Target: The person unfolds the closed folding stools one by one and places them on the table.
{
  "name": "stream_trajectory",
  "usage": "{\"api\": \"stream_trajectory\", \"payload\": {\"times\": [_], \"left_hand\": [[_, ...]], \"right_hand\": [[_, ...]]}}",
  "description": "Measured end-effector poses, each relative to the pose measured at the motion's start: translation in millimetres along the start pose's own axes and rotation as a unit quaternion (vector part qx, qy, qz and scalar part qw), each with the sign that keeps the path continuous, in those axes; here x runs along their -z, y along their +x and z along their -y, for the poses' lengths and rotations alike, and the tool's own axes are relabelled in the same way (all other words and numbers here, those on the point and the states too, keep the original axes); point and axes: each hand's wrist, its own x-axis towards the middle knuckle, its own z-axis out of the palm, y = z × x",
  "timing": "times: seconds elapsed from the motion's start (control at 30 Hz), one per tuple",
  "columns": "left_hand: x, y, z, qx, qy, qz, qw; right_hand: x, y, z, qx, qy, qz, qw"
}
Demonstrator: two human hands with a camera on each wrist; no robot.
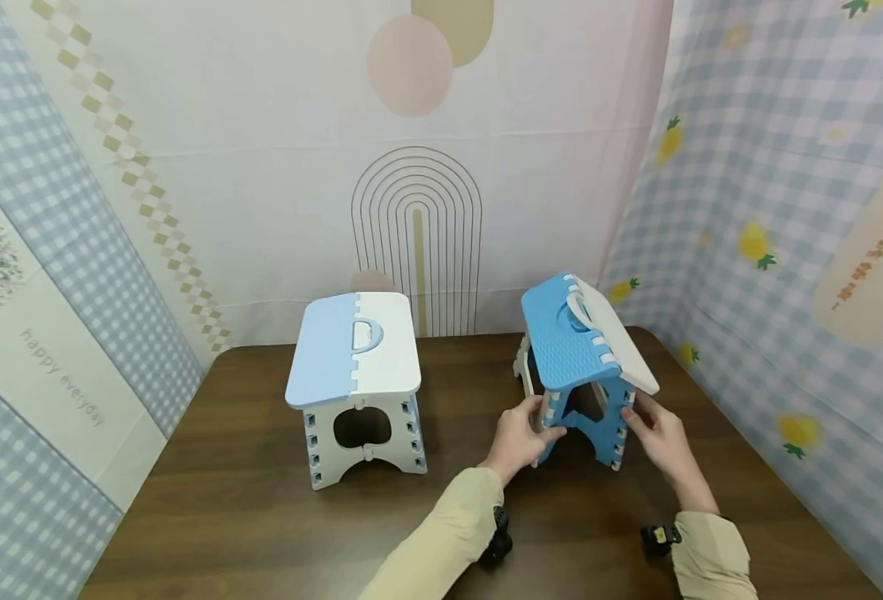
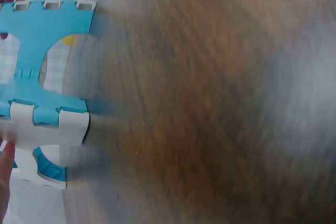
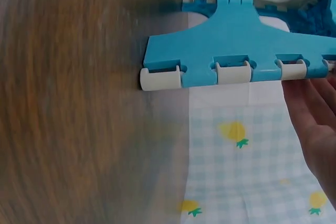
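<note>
A folding step stool [image 1: 564,350] in bright blue and white stands at the right of the table, its two top halves sloping down from the middle like a roof. My left hand [image 1: 514,437] grips its near left leg edge, thumb across the front. On the opposite side, my right hand [image 1: 659,435] holds the right leg edge below the white top half, with the thumb in front and the fingers partly hidden behind. In the right wrist view, the blue end panel [image 3: 226,40] shows white hinge knuckles [image 3: 233,74] along its edge, the right fingers touching them.
A second folding stool [image 1: 388,358], pale blue and white, stands fully unfolded with a flat top at the left of the brown wooden table [image 1: 261,533]. Patterned cloths [image 1: 276,167] hang behind the table and along both sides.
</note>
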Motion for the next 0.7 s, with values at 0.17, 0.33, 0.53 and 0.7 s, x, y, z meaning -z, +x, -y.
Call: {"api": "stream_trajectory", "payload": {"times": [0.17, 0.33, 0.53, 0.7], "left_hand": [[3.5, 0.2, 0.5, -0.001, 0.004, 0.003, 1.0000], [5.5, 0.4, 0.5, 0.003, 0.004, 0.006, 1.0000], [26.3, 7.5, -1.1, 0.023, 0.005, 0.095, 0.9952], [61.1, 27.6, -21.9, 0.046, -0.051, 0.005, 0.9976]], "right_hand": [[4, 1, -3, 0.005, 0.004, 0.000, 1.000], [4, 4, -5, -0.005, 0.005, 0.020, 1.000], [25, 14, -4, -0.020, 0.022, 0.117, 0.993], [62, 33, 22, -0.041, 0.025, 0.098, 0.994]]}}
